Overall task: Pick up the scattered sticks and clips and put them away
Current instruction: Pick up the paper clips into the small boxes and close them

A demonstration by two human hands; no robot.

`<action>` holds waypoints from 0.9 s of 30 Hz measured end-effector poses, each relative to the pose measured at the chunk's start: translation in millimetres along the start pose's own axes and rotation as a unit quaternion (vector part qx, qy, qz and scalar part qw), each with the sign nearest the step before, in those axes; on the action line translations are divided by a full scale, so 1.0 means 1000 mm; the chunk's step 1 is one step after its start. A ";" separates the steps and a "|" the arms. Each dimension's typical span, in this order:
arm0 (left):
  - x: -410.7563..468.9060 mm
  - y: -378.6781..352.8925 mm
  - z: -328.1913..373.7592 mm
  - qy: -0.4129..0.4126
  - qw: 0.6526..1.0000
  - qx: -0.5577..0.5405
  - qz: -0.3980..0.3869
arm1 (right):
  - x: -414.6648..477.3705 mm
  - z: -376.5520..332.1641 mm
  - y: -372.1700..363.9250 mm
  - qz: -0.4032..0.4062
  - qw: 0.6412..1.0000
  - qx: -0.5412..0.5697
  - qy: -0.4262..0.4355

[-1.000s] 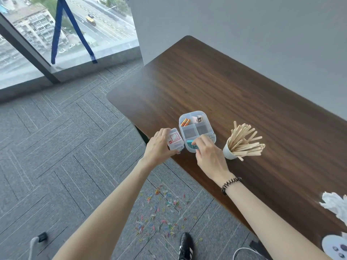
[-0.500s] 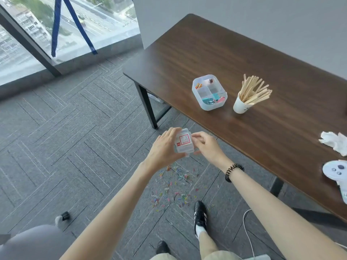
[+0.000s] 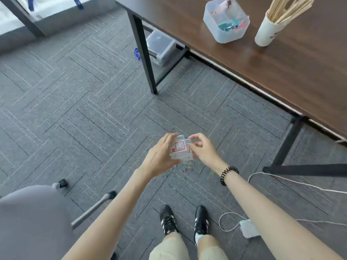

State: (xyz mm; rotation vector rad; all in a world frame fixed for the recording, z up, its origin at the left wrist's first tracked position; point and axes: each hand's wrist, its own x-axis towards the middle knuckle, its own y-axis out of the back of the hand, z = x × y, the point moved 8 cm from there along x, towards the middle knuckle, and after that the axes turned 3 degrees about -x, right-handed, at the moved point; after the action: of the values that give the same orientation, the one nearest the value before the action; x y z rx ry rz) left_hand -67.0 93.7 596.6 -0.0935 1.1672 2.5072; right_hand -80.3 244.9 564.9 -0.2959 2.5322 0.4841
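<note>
Both hands are clamped on a small clear plastic box with a red-and-white label (image 3: 180, 150), held above the grey carpet floor (image 3: 93, 109). The left hand (image 3: 161, 158) wraps the box's left side, and the right hand (image 3: 203, 149) pinches its right edge with curled fingers. Small coloured paper clips (image 3: 187, 168) lie scattered on the floor under and around the hands, ahead of two black shoes (image 3: 168, 220). On the dark brown wooden surface (image 3: 281, 68), near its front edge, a translucent compartment tray (image 3: 223, 35) holds teal and pink items. Just right of it stands a white paper cup (image 3: 265, 32) full of pale wooden sticks (image 3: 289, 8).
</note>
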 end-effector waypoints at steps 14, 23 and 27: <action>0.071 -0.313 -0.291 0.096 0.994 -0.008 0.055 | 0.217 0.334 -0.090 0.024 0.987 -0.152 0.041; 0.102 -0.389 -0.444 0.115 0.978 0.020 0.175 | 0.351 0.422 -0.192 -0.023 0.970 -0.203 0.129; 0.085 -0.377 -0.478 0.137 0.962 0.008 0.235 | 0.379 0.408 -0.239 -0.045 0.960 -0.210 0.182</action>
State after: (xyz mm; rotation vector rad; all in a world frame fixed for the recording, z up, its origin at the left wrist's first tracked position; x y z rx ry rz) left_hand -56.5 -17.6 -8.3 -0.1820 1.4625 2.9694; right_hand -131.8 147.8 -30.6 -0.7118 2.7274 1.0136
